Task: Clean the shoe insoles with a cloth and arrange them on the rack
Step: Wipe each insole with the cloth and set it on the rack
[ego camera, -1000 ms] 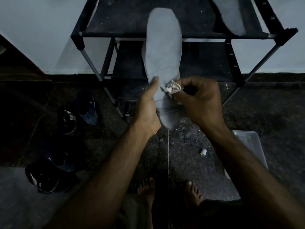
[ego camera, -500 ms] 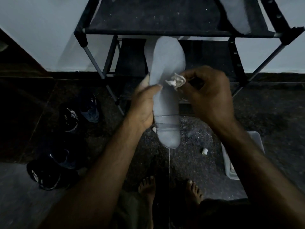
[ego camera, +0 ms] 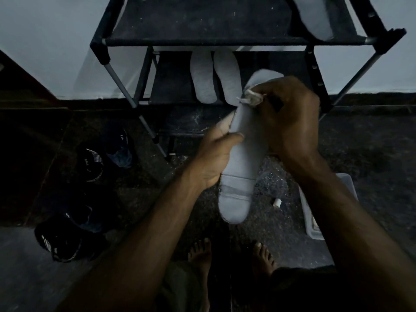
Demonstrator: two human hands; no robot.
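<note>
A long grey insole [ego camera: 242, 158] stands on end in front of me, heel end down. My left hand [ego camera: 216, 154] grips its left edge at mid-length, thumb across the front. My right hand [ego camera: 290, 118] pinches a small crumpled white cloth [ego camera: 253, 99] against the insole's upper part and covers much of its toe end. Behind them stands the black shoe rack [ego camera: 202, 40]. Two grey insoles [ego camera: 213, 77] lie side by side on its lower shelf, and one more grey insole [ego camera: 315, 19] lies on the top shelf at the right.
Dark sneakers [ego camera: 67, 239] and more shoes [ego camera: 105, 158] sit on the floor at the left. A pale plastic bin [ego camera: 315, 226] is on the floor at the right, a small white cap [ego camera: 277, 202] beside it. My bare feet [ego camera: 202, 253] are below.
The insole has dropped lower and shifted right, uncovering the two insoles on the lower shelf. My right hand with the cloth has moved up along the insole toward its toe end.
</note>
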